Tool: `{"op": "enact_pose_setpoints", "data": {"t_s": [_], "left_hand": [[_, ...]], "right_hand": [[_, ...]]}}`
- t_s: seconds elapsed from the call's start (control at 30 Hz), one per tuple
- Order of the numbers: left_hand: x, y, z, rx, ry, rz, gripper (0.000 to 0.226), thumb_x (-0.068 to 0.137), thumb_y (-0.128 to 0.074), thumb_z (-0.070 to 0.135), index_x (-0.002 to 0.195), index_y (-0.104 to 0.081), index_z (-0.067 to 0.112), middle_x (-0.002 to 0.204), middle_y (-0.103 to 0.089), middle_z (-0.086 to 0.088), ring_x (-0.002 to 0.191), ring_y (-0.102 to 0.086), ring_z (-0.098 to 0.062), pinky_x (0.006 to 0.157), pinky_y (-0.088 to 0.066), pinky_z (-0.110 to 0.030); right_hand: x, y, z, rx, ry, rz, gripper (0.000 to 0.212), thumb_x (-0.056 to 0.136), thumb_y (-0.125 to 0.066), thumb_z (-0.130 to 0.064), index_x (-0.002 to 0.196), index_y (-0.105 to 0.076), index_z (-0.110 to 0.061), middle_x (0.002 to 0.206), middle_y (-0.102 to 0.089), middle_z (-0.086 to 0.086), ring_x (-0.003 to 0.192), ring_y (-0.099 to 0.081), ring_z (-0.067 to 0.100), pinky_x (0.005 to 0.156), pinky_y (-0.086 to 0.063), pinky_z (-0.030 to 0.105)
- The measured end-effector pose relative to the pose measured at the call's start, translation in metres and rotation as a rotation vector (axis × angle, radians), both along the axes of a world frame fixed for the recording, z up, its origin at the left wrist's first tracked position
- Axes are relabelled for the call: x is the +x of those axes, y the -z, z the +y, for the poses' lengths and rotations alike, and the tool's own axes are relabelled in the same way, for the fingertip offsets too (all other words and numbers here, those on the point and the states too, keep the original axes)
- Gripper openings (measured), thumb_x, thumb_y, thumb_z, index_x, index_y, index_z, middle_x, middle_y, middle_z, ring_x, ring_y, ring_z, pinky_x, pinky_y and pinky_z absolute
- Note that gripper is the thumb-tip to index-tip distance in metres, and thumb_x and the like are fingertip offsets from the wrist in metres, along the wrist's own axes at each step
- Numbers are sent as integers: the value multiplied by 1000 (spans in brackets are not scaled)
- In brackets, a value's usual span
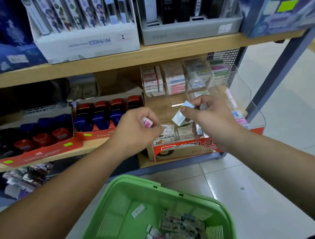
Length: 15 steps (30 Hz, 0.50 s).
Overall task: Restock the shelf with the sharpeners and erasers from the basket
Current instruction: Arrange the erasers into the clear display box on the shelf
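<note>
1. Green basket sits below the clear case, with small packaged erasers heaped in its near corner.
2. Left of the case, red and blue sharpeners stand in cardboard trays on the shelf.
3. At the case's front, the left hand curls its fingers and pinches a pink eraser.
4. Over the case's open front bins, the right hand grips pale blue erasers.

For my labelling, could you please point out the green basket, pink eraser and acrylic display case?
green basket (138, 180): head view, far rim.
pink eraser (147, 122): head view, exposed pink end.
acrylic display case (183, 149): head view, red front label.
</note>
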<state>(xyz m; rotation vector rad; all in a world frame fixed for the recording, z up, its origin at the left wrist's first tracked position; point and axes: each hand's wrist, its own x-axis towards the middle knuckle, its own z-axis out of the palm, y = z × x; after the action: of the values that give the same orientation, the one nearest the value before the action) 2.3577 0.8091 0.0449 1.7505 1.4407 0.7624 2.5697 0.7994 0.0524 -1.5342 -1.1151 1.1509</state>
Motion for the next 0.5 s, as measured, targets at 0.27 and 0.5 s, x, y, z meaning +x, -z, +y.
{"op": "enact_pose_setpoints", "data": {"t_s": [0.27,0.5], "left_hand": [[2,-7,12,79,164,438,6,91,-76,32,91,-73,37,96,-70,19,89,-67,-5,75,-62,-41],[7,-14,22,-46,259,470,15,90,-77,37,104,-73,36,116,-66,15,107,-64,-10,88,-56,-32]], "right_hand": [[2,0,-2,-19,2,25,23,95,-76,-18,106,-66,-2,91,-75,16,45,-55,18,44,-50,31],[6,-3,-2,-76,4,179,17,94,-76,-16,105,-70,-3,95,-75,22,51,-54,23,52,-51,34]]}}
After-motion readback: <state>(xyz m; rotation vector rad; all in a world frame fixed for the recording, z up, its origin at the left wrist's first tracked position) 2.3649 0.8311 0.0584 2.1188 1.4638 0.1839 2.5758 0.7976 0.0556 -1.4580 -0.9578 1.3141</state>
